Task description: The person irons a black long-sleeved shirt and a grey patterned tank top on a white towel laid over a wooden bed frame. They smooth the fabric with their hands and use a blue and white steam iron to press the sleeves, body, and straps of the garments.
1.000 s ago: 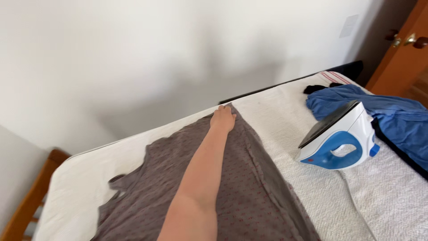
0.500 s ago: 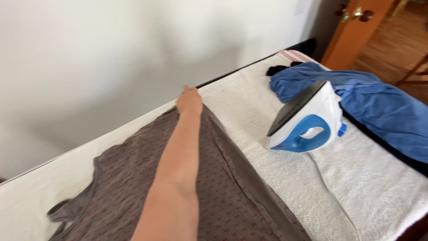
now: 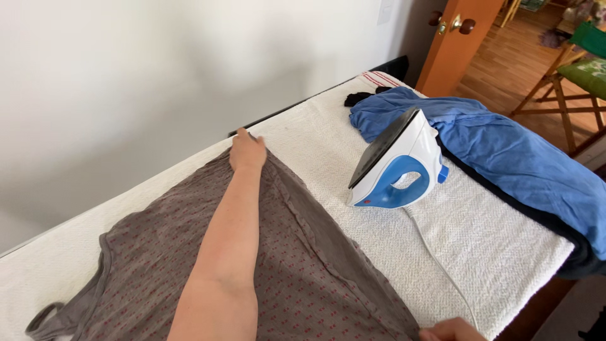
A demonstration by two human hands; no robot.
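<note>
White towel (image 3: 505, 252) bears grey garment (image 3: 303, 278), far hem under left hand (image 3: 247, 151).

A home is showing here: a towel-covered ironing surface (image 3: 480, 240) is lying against a plain wall, a wooden door (image 3: 456, 38) is standing at one o'clock, and folding chairs (image 3: 571, 69) are sitting at two o'clock.

Left forearm (image 3: 230, 246) bare, no sleeve, no watch; left hand (image 3: 247, 151) ringless as seen; right hand (image 3: 451, 330) bare, mostly cropped

Plain white wall (image 3: 158, 76), orange wooden door (image 3: 457, 44), wood floor (image 3: 505, 69), folding chair (image 3: 577, 76), daylight
</note>
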